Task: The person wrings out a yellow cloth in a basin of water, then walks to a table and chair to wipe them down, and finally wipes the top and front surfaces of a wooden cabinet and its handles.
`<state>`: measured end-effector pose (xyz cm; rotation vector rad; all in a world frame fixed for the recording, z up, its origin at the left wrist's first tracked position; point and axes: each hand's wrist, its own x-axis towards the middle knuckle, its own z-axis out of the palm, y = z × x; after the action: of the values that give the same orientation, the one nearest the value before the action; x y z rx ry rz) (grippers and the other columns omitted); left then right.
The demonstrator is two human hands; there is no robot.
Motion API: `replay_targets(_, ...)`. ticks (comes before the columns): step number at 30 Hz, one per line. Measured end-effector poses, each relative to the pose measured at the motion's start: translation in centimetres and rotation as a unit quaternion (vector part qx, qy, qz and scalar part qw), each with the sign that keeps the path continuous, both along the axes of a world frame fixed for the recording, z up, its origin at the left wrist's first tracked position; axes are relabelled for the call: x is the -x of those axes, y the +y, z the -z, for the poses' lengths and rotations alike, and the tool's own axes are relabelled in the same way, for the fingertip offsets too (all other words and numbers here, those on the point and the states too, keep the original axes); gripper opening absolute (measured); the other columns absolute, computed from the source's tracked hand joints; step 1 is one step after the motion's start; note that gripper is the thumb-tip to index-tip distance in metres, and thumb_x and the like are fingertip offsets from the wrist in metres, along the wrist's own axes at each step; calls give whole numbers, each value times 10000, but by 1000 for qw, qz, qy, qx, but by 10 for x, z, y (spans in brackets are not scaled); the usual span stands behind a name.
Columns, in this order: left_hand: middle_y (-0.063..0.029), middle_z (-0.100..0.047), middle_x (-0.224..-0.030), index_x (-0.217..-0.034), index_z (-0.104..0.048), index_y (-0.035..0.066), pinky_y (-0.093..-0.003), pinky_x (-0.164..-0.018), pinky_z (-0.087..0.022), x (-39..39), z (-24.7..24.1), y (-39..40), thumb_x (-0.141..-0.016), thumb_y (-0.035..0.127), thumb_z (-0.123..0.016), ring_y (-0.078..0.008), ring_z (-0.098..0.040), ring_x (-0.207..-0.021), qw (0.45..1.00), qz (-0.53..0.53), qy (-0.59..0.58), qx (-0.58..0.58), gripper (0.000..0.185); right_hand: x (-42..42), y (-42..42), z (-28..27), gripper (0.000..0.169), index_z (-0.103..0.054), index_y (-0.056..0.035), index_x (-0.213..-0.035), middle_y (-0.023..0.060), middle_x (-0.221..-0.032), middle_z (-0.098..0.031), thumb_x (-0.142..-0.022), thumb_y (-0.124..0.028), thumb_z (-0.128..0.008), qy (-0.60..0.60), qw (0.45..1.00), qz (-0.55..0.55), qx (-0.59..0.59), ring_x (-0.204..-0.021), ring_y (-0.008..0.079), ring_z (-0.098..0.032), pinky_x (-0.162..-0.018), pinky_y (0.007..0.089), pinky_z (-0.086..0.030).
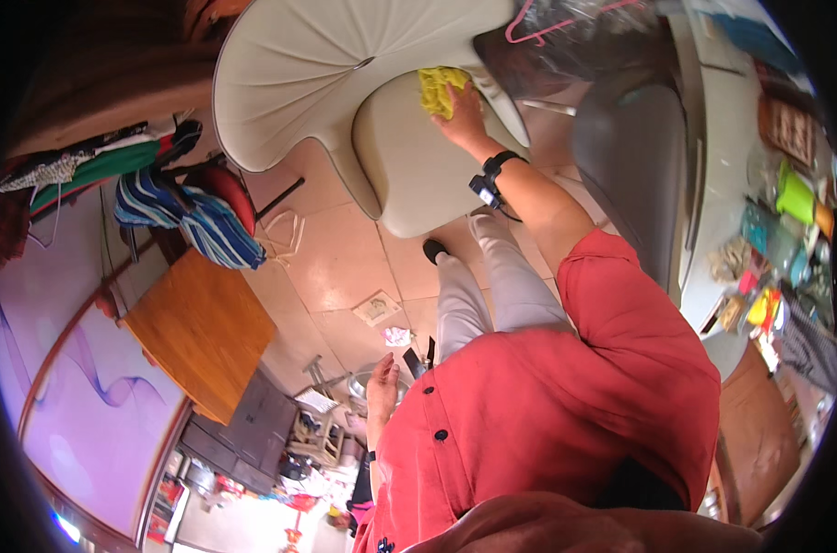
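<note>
My right hand [465, 119] presses a crumpled yellow cloth [438, 91] against the seat of a cream upholstered chair [418, 166], near the seat's right rear edge. Fingers rest on top of the cloth, covering part of it. The chair's wide pleated backrest [287, 83] stretches to the left. My left hand [382, 387] hangs beside my body above the floor, fingers loosely extended, with no object visible in it. Below and behind it, a round metal basin [358, 384] is partly hidden.
To the right stand a grey chair [633, 159] and a cluttered white counter [723, 228]. A pink hanger [539, 31] lies over clear plastic at the top. An orange-brown wooden board [204, 332] and a blue striped cloth [197, 221] are at left. Crumpled paper [396, 336] lies on the tiles.
</note>
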<state>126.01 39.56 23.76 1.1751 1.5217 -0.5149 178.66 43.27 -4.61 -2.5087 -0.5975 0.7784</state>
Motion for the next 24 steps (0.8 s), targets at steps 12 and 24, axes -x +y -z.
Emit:
replay_targets(12,-91,-679,-1159,-1286,-578,13,-284,-935,-475,21,-30,-74,-997,132,-587,-152,-624,-1064,971,-235,38,32,313,60,95,55,538,-562,-241,-1326,74,-1514,-415,-803,-144,-640,-182,981,-63,14,-1370,361,-367,-1072,657,-264)
replay_targets(24,-83,-673,-1183,-1306,-584,22,-289,-958,-467,-9,-12,-70,-1001,127,-580,-150,-609,-1079,980,-199,7,-8,323,118,-215,50,61,-692,-198,-693,29,-769,-647,-715,-141,-687,116,862,-488,-72,-816,273,-625,-694,455,-496)
